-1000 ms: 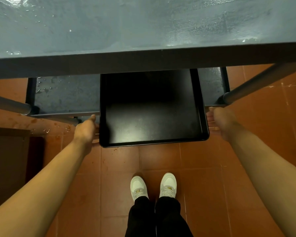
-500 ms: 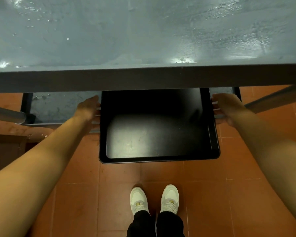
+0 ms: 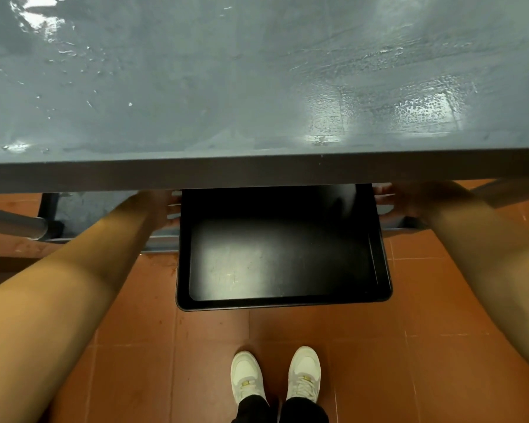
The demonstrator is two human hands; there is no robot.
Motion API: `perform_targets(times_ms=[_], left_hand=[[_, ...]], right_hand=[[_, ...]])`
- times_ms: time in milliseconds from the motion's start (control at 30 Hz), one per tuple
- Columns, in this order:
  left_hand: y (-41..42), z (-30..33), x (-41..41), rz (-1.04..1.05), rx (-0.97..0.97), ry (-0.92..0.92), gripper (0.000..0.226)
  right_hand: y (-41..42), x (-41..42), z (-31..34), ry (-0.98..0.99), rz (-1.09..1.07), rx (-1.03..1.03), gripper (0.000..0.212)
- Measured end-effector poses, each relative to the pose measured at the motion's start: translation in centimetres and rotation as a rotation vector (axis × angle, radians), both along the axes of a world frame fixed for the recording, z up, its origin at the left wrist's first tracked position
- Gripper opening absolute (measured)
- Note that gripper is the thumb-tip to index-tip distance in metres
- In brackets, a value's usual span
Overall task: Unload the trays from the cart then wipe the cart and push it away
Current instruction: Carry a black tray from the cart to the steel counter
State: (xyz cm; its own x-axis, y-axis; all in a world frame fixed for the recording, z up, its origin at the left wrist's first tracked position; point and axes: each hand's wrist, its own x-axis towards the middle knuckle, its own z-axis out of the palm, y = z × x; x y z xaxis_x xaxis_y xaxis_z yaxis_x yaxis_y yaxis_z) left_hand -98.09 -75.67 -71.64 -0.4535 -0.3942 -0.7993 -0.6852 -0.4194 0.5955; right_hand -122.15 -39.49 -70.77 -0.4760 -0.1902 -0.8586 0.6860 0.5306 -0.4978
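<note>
A black tray (image 3: 283, 264) lies on the cart's lower shelf (image 3: 86, 209), and its near end sticks out over the floor toward me. The wet grey top shelf (image 3: 257, 87) of the cart fills the upper half of the view and hides the tray's far end. My left hand (image 3: 162, 207) grips the tray's left rim just under the top shelf's front edge. On the opposite rim, at the same depth, my right hand (image 3: 394, 201) holds the tray. The top shelf partly hides the fingers of both hands.
Grey cart tubes run out at the left (image 3: 13, 222) and the right (image 3: 507, 190). The floor is orange-brown tile (image 3: 364, 361), and my white shoes (image 3: 275, 374) stand on it just behind the tray.
Both hands slid from the tray's near corners forward along its sides, under the top shelf's edge. The view shifted forward over the cart, and the tray has hardly moved.
</note>
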Motion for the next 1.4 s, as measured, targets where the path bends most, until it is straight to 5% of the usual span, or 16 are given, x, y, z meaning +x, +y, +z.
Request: perform_targets(times_ms=[667,933,1067,1400], left_hand=[[4.0,2.7,5.5,0.03,0.027,-0.205,0.074],[5.5,3.6,8.5,-0.001,0.018,-0.202,0.06],[5.9,2.3,9.4,0.0,-0.105,-0.255,0.024],[6.4,0.2,11.4,0.008,-0.261,-0.276,0.027]], right_hand=[[1.5,5.3,3.5,-0.047,0.056,0.093,0.028],[2.6,7.7,3.8,0.036,0.091,0.162,0.04],[2.7,8.2,2.5,0.127,0.119,0.229,0.032],[3.4,9.3,1.0,0.286,0.35,0.331,0.034]])
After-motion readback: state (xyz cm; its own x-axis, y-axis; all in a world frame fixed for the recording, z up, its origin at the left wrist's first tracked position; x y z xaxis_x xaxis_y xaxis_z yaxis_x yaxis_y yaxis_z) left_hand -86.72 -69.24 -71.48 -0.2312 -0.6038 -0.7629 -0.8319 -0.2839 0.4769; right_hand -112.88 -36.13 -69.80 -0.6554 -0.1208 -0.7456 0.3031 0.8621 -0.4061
